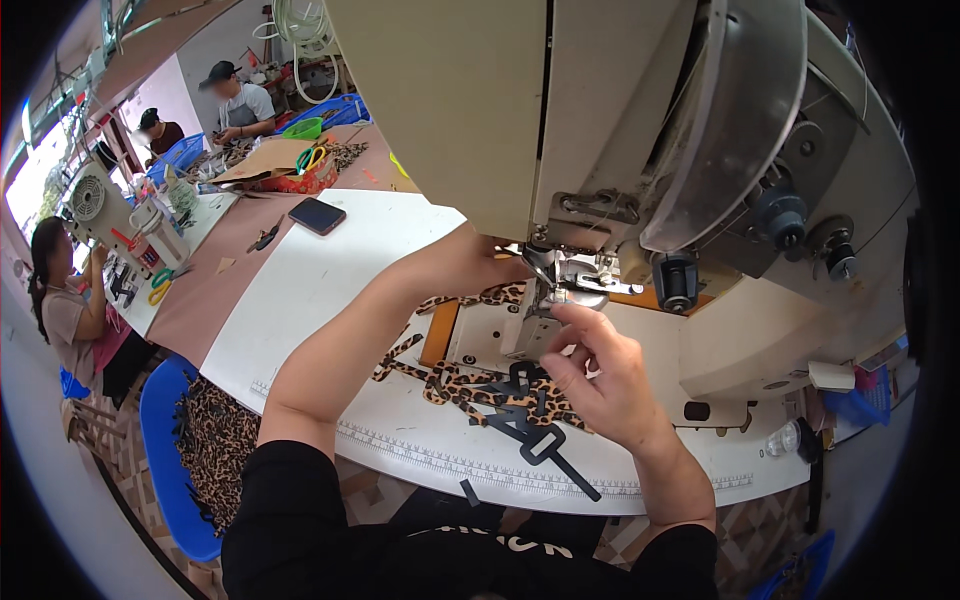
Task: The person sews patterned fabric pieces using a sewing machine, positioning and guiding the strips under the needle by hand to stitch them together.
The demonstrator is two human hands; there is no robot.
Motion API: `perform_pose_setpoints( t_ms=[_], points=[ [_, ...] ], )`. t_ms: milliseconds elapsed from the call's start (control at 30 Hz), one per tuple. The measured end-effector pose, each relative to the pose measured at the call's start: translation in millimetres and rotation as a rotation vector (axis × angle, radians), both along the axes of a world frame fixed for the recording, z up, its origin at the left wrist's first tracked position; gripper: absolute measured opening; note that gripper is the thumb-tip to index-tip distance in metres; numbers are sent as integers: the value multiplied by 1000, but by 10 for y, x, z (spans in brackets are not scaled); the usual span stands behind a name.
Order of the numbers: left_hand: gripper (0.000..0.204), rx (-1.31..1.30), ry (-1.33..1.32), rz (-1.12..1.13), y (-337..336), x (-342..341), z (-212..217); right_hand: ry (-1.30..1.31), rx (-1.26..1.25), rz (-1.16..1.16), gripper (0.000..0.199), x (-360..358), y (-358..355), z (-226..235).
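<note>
A sewing machine with a pale body fills the upper middle, its needle and presser foot area low on the head. My left hand reaches in from the left beside the needle area; its fingertips are hidden behind the machine parts. Under that wrist lies a leopard-print strip. My right hand is just in front of the presser foot, index finger raised toward it, thumb apart and the other fingers bent. Nothing shows between them. Below and left of this hand is a pile of leopard-print and black straps.
A curved white table with a ruler along its front edge bears a phone. A blue chair at left holds a heap of leopard-print pieces. Several people sit at worktables farther off; scissors lie by a second machine.
</note>
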State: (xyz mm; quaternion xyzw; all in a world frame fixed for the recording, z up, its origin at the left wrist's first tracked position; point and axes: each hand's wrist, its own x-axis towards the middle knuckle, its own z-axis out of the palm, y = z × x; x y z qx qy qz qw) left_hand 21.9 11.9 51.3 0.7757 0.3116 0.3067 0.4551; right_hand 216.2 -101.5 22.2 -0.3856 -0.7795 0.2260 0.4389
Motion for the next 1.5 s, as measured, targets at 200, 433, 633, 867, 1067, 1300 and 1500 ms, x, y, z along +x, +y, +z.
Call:
perform_pose_setpoints(
  t_ms=[200, 433, 633, 867, 1067, 1300, 1500],
  points=[
    [20, -162, -74, -125, -211, -321, -193, -62, 90, 69, 72, -145, -27, -51],
    [14, 23, 30, -104, -684, -408, -239, -40, 193, 137, 65, -279, -155, 1],
    [19, -85, -45, 23, -823, -397, -183, 120, -19, 16, 13, -260, -145, 91],
    [19, -70, -147, 132, -691, -188, -297, 302, -150, -63, 8, -139, 108, -21],
    [18, -101, -218, 101, -572, -99, -429, 338, -153, -42, 5, -61, 165, -42],
    [19, -283, -444, 83, -422, -53, -584, 393, -39, -68, 8, -46, 269, -167],
    [24, -345, -531, 137, -345, -1, -529, 521, -89, -174, 16, -50, 370, -207]
  ],
)
